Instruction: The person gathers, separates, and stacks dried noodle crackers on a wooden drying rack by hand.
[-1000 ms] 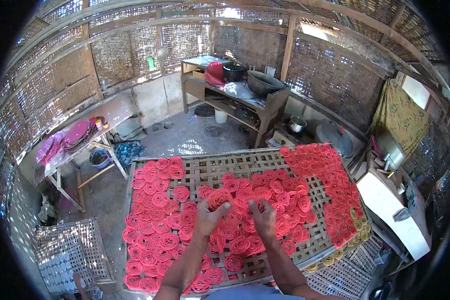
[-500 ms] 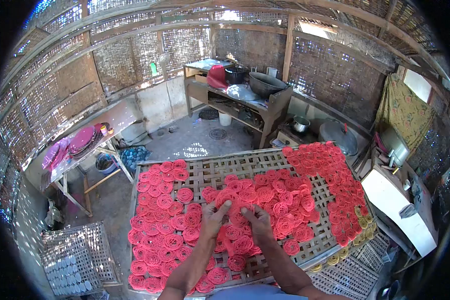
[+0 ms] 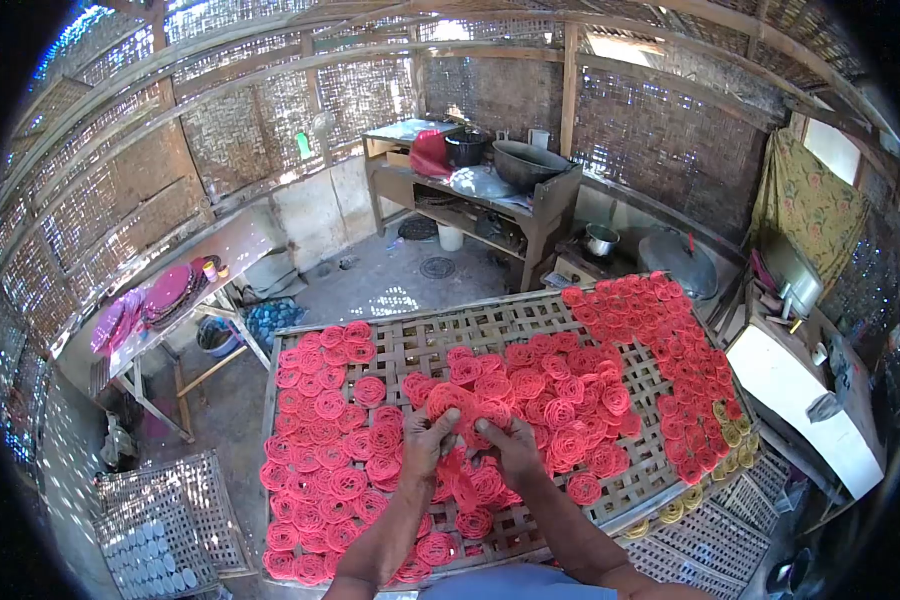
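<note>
Both hands are over the middle of a woven bamboo rack point(image 3: 450, 330) that bears red coiled discs. My left hand point(image 3: 430, 440) is closed, thumb on top, on a red disc point(image 3: 452, 402). My right hand point(image 3: 508, 447) pinches red strands at the right side of the same cluster; whether these belong to one disc or two cannot be told. Beneath and beyond the hands lies a heap of loose red discs point(image 3: 570, 400). Flat discs point(image 3: 320, 450) cover the rack's left part, and smaller red ones point(image 3: 685, 380) cover its right part.
Yellow discs point(image 3: 672, 512) lie at the lower right edge. A wooden bench point(image 3: 555, 215) with a large basin point(image 3: 528, 165) stands behind. At left are a table point(image 3: 185, 310) with pink discs and a woven tray point(image 3: 150, 530). A white cabinet point(image 3: 805, 420) stands at right.
The two hands have drawn closer together around the red strands, and the right thumb has shifted left. The camera view has shifted slightly. A bare limb at the lower left edge is gone from view.
</note>
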`<state>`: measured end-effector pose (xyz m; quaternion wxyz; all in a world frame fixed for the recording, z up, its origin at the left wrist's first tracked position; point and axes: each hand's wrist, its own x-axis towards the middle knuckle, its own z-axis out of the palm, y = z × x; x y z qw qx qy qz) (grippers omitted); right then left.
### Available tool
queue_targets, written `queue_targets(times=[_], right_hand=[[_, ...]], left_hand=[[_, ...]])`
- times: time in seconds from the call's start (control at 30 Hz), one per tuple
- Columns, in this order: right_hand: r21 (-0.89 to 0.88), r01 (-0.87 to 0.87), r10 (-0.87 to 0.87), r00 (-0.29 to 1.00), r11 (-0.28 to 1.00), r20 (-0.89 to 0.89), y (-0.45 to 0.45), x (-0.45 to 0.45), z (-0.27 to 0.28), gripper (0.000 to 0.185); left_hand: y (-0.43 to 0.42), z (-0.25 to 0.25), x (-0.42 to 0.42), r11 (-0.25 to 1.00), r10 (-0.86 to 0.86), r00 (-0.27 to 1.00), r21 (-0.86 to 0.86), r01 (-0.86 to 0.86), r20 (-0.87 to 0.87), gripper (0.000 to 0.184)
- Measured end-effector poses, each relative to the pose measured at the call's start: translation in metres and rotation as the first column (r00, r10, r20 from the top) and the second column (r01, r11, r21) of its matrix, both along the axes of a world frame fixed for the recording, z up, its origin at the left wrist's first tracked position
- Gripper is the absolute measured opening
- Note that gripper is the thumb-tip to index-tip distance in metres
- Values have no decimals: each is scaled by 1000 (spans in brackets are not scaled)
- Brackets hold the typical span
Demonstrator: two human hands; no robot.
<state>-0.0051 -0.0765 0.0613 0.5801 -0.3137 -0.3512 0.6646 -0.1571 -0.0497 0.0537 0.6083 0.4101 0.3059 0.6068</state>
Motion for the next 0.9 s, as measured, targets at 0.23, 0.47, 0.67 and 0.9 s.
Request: queue_targets(times=[0.23, 0.47, 0.67, 0.9], right_hand=[[138, 101, -122, 982, 985, 147, 3, 8, -4, 17], [130, 97, -121, 975, 987, 189, -2, 5, -2, 13], [-56, 83, -71, 978, 995, 195, 5, 7, -10, 20], [28, -1, -3, 990, 1000, 139, -2, 15, 1, 21]], left_hand=[[-8, 22, -4, 994, -87, 981, -73, 75, -171, 17], [-11, 11, 0, 993, -9, 971, 110, 36, -240, 17], [-10, 12, -2, 986, 4, 959, 161, 44, -283, 16], [-9, 13, 2, 998, 8, 992, -58, -15, -129, 21]])
